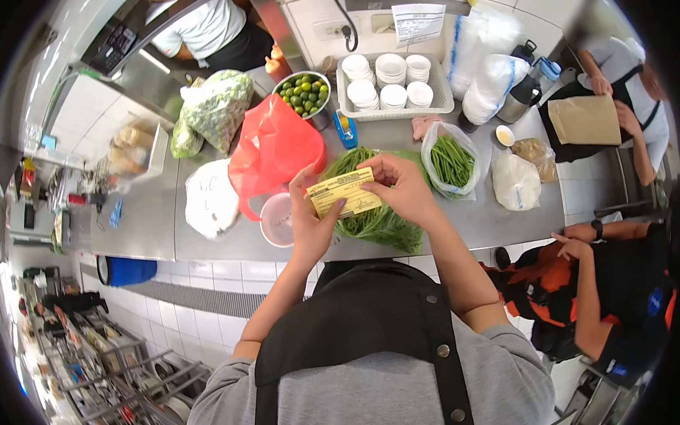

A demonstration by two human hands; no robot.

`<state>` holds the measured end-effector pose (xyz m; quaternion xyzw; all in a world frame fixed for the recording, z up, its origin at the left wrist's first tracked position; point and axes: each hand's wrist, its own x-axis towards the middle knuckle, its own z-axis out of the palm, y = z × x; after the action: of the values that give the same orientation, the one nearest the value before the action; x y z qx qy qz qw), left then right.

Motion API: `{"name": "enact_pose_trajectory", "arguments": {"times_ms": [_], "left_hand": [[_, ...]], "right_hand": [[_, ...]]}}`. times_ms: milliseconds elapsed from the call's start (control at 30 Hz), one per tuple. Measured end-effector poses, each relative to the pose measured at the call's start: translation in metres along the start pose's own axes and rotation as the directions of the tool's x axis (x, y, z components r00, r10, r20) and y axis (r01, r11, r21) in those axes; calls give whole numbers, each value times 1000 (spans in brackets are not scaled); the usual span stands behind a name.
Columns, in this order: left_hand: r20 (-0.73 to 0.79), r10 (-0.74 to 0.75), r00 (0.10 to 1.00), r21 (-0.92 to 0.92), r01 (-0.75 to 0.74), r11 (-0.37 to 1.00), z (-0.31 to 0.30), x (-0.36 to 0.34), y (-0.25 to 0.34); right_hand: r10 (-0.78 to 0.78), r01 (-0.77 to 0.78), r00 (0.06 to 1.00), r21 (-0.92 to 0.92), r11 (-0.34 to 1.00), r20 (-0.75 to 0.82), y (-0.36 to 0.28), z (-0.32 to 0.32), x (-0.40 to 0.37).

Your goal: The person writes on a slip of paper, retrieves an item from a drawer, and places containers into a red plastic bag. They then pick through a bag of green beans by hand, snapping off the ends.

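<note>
A yellow printed paper slip (346, 194) is pinched between my two hands above the counter. My left hand (314, 210) grips its left end, with the thumb on the printed face. My right hand (402, 186) closes on the right end, thumb also on top. Beneath the slip lies a large heap of leafy green stalks (388, 231), partly covered by the hands. Just left of it sits a round translucent tub (277, 224), next to a red plastic bag (275, 146). A clear bag of green beans (453, 161) stands to the right.
Along the back are a bowl of green limes (302, 96), a blue tape dispenser (346, 130) and a basket (400, 113) of stacked white cups. Bagged greens (222, 111) and a white bag (210, 198) lie left. At right, one person holds a brown paper bag (585, 121); another stands nearer.
</note>
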<state>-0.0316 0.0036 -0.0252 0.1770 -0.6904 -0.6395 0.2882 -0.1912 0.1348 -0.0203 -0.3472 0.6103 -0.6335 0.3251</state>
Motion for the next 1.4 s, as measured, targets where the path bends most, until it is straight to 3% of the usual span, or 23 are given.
{"name": "enact_pose_trajectory", "arguments": {"times_ms": [67,100,233,333,433,567,667,700,833,1033,1133,1233,1333,1400], "left_hand": [[28,-60,998,-75,62,995,-8,7,10],[47,-113,992,125,106,986,-23,11,10],[38,-68,997,79,65,995,-59,34,0],[25,-89,996,19,89,996,-83,49,-10],[110,-169,979,19,168,986,-101,64,-24],[473,-178,863,-112,259,959,-89,72,-26],[614,-131,778,-95,237,967,-67,75,-7],[565,-109,818,-37,158,987,-61,77,-11],[402,-174,899,-60,215,975,-41,79,-11],[314,-155,937,-15,168,986,-29,77,-5],[251,-162,954,1,167,986,-26,78,-4],[149,-146,978,4,147,989,-20,73,-6],[131,-160,978,132,143,981,-19,65,-5],[108,-183,977,108,171,979,-14,60,-5]], "right_hand": [[37,-36,996,15,999,-82,-2,1,2],[4,1,988,28,1000,-157,-6,1,3],[-27,4,906,-55,998,-423,-10,-13,3],[-42,-42,850,-147,988,-525,-13,-29,-2],[-8,-86,850,-153,984,-527,-26,-12,-2],[6,-92,939,-236,967,-344,-35,20,5],[7,-66,982,-306,950,-187,-41,28,5],[12,-72,981,-301,951,-196,-44,27,4],[-24,-59,964,-300,952,-266,-44,12,2],[-46,-25,945,-211,977,-325,-43,-15,-2],[-12,-36,953,-155,987,-301,-50,-28,0],[-50,12,960,-136,991,-277,-48,-30,8],[-83,63,969,-91,994,-232,-46,-31,14],[-128,103,970,-126,987,-207,-34,-35,18]]}}
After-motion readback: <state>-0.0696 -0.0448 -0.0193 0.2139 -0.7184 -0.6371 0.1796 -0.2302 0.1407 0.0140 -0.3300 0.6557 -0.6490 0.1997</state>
